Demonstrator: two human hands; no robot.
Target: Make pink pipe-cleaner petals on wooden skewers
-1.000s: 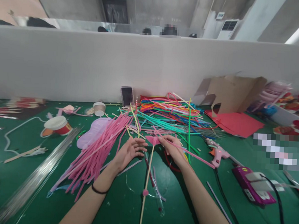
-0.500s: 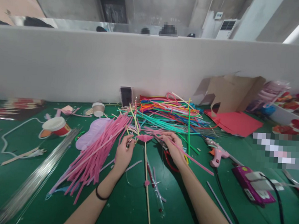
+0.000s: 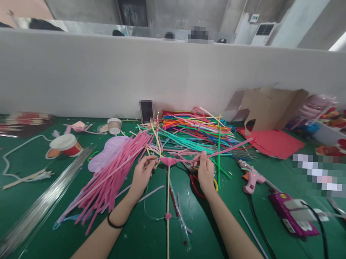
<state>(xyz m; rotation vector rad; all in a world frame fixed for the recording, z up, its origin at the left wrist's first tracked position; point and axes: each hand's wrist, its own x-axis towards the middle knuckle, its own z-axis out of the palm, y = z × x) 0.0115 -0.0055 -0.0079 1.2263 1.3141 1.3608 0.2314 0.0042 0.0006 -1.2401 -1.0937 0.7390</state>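
In front of me a thin wooden stick (image 3: 168, 195) runs toward me, with a pink fuzzy wrapped piece (image 3: 168, 161) at its far end. A thin wire loop (image 3: 145, 207) curves below that piece, passing a small pink knot (image 3: 168, 216) on the stick. My left hand (image 3: 143, 174) is closed in a pinch at the loop's left side, beside the wrapped piece. Between the fingertips of my right hand (image 3: 205, 171) is a pink pipe cleaner (image 3: 231, 149); one end leads to the wrapped piece, the other sticks out up and right. Scissors (image 3: 199, 189) lie partly hidden under my right hand.
Left of my hands lies a bundle of pink pipe cleaners (image 3: 112, 180) beside long thin wires (image 3: 47, 200). A pile of coloured pipe cleaners (image 3: 193, 130) is behind. To the right are a pink glue gun (image 3: 253, 176) and a purple power strip (image 3: 293, 213). A cup (image 3: 70, 145) stands left.
My right hand has turned and shifted slightly right. The pipe cleaner's free end has swung from pointing down-right to up-right. My left hand has moved little.
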